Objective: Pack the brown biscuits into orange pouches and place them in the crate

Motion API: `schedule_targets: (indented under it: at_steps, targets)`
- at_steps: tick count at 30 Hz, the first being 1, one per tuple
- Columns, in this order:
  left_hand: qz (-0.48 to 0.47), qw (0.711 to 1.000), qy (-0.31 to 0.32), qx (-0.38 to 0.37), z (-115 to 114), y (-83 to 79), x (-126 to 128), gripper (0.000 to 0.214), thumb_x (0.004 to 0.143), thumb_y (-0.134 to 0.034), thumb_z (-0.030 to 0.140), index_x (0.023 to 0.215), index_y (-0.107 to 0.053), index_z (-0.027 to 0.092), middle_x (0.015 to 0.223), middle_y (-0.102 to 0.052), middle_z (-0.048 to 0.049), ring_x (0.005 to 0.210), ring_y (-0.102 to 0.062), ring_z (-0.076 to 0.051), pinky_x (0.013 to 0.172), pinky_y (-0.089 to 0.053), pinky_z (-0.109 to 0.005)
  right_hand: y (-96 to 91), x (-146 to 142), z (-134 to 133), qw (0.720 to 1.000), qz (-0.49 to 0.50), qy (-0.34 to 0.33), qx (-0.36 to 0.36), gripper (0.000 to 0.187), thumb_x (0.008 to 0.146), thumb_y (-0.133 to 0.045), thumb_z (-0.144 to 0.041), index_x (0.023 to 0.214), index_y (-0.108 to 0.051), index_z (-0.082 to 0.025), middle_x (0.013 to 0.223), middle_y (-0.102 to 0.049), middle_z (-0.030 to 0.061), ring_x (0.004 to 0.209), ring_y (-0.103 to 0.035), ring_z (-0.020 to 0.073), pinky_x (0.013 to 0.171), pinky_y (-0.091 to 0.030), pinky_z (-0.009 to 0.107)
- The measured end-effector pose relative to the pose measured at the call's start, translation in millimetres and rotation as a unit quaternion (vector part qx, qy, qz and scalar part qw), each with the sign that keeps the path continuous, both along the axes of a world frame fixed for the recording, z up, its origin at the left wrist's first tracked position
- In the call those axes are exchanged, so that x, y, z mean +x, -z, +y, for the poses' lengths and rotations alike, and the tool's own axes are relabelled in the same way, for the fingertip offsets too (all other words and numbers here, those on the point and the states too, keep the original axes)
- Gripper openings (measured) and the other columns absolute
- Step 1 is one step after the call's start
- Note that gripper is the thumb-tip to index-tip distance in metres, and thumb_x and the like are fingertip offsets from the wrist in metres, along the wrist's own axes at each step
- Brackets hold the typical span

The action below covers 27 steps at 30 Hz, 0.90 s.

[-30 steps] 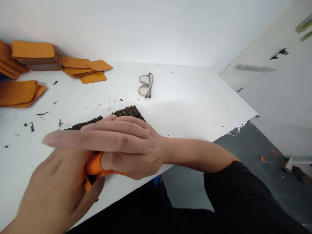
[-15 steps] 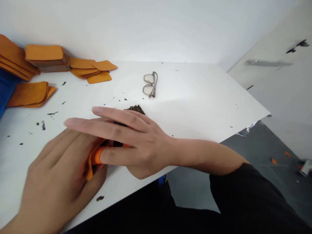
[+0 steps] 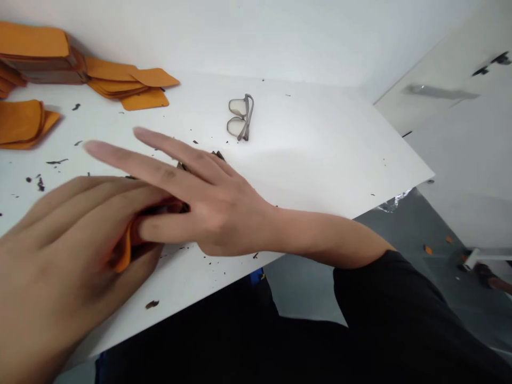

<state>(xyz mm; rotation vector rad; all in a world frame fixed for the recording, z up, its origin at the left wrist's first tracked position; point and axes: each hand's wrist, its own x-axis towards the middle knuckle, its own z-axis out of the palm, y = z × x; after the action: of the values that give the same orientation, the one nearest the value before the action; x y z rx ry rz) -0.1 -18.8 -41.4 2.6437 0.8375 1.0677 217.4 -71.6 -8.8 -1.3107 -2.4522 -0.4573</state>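
Note:
My left hand (image 3: 76,245) is curled round a folded orange sheet (image 3: 126,250), perhaps leather or felt; its fingers hide most of it. From the right, my right hand (image 3: 204,202) reaches over it, palm down. Two of its fingers stretch out, spread, above the knuckles of my left hand. A lower finger bends into the fold of the orange sheet and touches it. Under my right hand, dark brown, stick-like pieces (image 3: 218,155) show at the edge; whether they lie on the table or in the hand is hidden.
Stacked orange sheets (image 3: 36,42) and loose orange sheets (image 3: 144,98) lie at the back left of the white table (image 3: 320,154). Folded glasses (image 3: 242,118) rest towards the back middle. Dark scraps (image 3: 152,304) are scattered about. Orange bits (image 3: 428,249) lie on the floor.
The view has shifted, so the table items sit higher and further left. The lower finger of my right hand has pushed deeper into the orange fold, and the two stretched fingers have spread wider.

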Motion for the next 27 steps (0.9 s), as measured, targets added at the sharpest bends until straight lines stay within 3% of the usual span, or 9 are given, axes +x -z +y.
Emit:
schedule_targets:
  at_steps: [2, 5, 7, 10, 13, 16, 22, 27]
  targets:
    - [0.001, 1.000, -0.017, -0.002, 1.0, -6.1, 4.9, 0.029, 0.077, -0.067, 0.039, 0.101, -0.073, 0.025, 0.097, -0.077, -0.0148, 0.096, -0.069, -0.045, 0.091, -0.050, -0.064, 2.4, -2.9, 0.6, 0.999, 0.047, -0.002, 0.028, 0.050, 0.113, -0.025, -0.032, 0.116, -0.076, -0.034, 0.166, -0.056, -0.0160, 0.163, -0.039, 0.0127, 0.117, -0.055, 0.023]
    - [-0.014, 0.999, -0.014, 0.036, 0.9, -9.2, 10.0, 0.030, 0.075, -0.069, 0.034, 0.102, -0.075, 0.023, 0.090, -0.074, -0.0143, 0.097, -0.070, -0.045, 0.094, -0.051, -0.065, 8.6, -7.5, 4.0, 0.993, 0.093, -0.017, 0.066, 0.054, 0.110, -0.022, -0.030, 0.098, -0.075, -0.029, 0.154, -0.064, -0.0215, 0.156, -0.047, 0.0087, 0.117, -0.050, 0.016]
    - [-0.033, 0.995, 0.010, 0.098, 1.1, -9.0, 12.9, 0.034, 0.075, -0.072, 0.026, 0.109, -0.073, 0.022, 0.096, -0.074, -0.0136, 0.099, -0.069, -0.041, 0.093, -0.052, -0.059, 12.3, -8.3, 7.3, 0.988, 0.112, -0.048, 0.092, 0.051, 0.109, -0.024, -0.031, 0.090, -0.072, -0.026, 0.150, -0.067, -0.0229, 0.152, -0.052, 0.0083, 0.119, -0.048, 0.015]
    - [-0.058, 0.986, 0.032, 0.156, 2.1, -10.3, 17.5, 0.033, 0.075, -0.074, 0.016, 0.107, -0.067, 0.022, 0.096, -0.073, -0.0085, 0.088, -0.063, -0.026, 0.082, -0.049, -0.043, 17.2, -5.4, 10.7, 0.979, 0.126, -0.110, 0.113, 0.041, 0.111, -0.035, -0.029, 0.097, -0.073, -0.026, 0.147, -0.071, -0.0175, 0.147, -0.058, 0.0113, 0.123, -0.050, 0.023]
    - [-0.062, 0.987, 0.008, 0.148, 2.5, -14.7, 20.4, 0.019, 0.082, -0.068, 0.014, 0.092, -0.054, 0.022, 0.078, -0.056, -0.0007, 0.075, -0.046, -0.017, 0.068, -0.035, -0.034, 22.8, -0.7, 9.7, 0.974, 0.126, -0.143, 0.119, 0.031, 0.113, -0.041, -0.023, 0.109, -0.072, -0.027, 0.150, -0.072, -0.0092, 0.155, -0.053, 0.0176, 0.123, -0.055, 0.034]
    - [-0.057, 0.989, -0.010, 0.135, 0.2, -19.3, 20.8, 0.023, 0.083, -0.065, 0.008, 0.085, -0.047, 0.022, 0.072, -0.045, 0.0025, 0.069, -0.039, -0.013, 0.062, -0.029, -0.030, 26.6, 2.4, 6.3, 0.978, 0.110, -0.138, 0.115, 0.024, 0.112, -0.045, -0.017, 0.112, -0.067, -0.026, 0.162, -0.063, -0.0039, 0.162, -0.045, 0.0203, 0.124, -0.058, 0.039]
    - [-0.053, 0.995, -0.029, 0.078, -7.3, -21.7, 20.4, 0.019, 0.084, -0.068, 0.007, 0.092, -0.058, 0.022, 0.083, -0.068, 0.0033, 0.075, -0.058, -0.013, 0.065, -0.041, -0.030, 29.2, 4.9, 6.6, 0.974, 0.133, -0.139, 0.118, 0.016, 0.109, -0.053, -0.018, 0.113, -0.066, -0.027, 0.165, -0.060, 0.0044, 0.163, -0.045, 0.0251, 0.124, -0.058, 0.045]
    - [-0.060, 0.996, -0.026, 0.057, -7.4, -19.7, 19.1, 0.024, 0.083, -0.072, 0.007, 0.097, -0.061, 0.022, 0.085, -0.068, 0.0030, 0.077, -0.061, -0.013, 0.070, -0.045, -0.031, 33.2, 5.4, 8.3, 0.964, 0.176, -0.160, 0.122, 0.025, 0.103, -0.052, -0.005, 0.112, -0.066, -0.023, 0.162, -0.058, 0.0095, 0.161, -0.048, 0.0274, 0.125, -0.057, 0.048]
